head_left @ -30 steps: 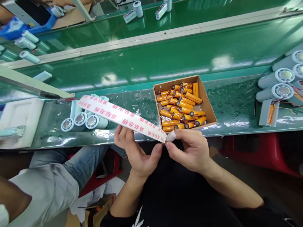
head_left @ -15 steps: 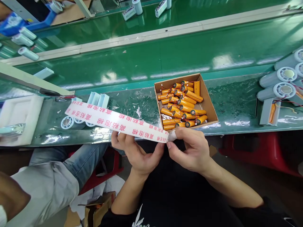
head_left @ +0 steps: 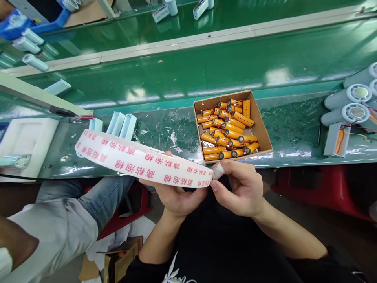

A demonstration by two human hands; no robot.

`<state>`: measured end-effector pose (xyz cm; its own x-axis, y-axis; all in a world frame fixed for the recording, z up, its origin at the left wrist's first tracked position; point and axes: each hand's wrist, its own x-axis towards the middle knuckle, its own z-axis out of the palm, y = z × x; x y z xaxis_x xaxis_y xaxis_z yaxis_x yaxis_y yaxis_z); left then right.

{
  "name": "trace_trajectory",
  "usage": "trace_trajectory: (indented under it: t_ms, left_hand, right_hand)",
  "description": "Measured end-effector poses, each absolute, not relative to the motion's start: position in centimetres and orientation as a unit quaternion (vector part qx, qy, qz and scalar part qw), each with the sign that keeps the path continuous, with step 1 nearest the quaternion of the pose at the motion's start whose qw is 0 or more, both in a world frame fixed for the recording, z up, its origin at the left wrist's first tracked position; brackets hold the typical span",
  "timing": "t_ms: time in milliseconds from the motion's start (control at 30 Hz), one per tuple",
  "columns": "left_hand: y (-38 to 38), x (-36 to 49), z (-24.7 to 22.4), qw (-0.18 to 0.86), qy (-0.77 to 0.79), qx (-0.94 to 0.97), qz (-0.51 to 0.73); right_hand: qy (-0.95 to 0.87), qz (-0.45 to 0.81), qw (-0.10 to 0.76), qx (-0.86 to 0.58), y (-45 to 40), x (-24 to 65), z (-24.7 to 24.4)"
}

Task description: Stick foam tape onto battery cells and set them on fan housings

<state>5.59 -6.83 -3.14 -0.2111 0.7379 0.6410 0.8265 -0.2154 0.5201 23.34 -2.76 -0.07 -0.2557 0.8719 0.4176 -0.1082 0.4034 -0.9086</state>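
A wide white strip with red printed characters curves from the left toward the middle, above the bench edge. My left hand holds it from below, its fingers partly hidden behind the strip. At the strip's right end, my right hand pinches the tip between thumb and a forefinger with a white wrapping. Just beyond my hands stands an open cardboard box with several orange cylindrical batteries, wires and small connectors among them.
Pale blue housings lie left on the green bench. Several round fan-like units stand at the right. A foam tray is far left. A seated person's leg and red stools are below the bench.
The strip has bowed and turned, its middle now lower and its printed face more toward me. It covers more of my left fingers. My right hand has shifted slightly right.
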Motion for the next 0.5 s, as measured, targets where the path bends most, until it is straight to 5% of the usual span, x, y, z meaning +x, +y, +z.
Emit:
trace_trajectory:
  t_ms: [133, 500]
  left_hand:
    - [-6.83, 5.79, -2.97, 0.085, -0.607, -0.663, -0.430]
    - [-7.06, 6.12, -2.22, -0.019, -0.617, -0.637, -0.462]
  right_hand:
    - [-0.650, 0.444, 0.533, -0.310, -2.97, 23.35, 0.00]
    - [-0.683, 0.435, 0.539, -0.231, -2.86, 23.54, -0.45]
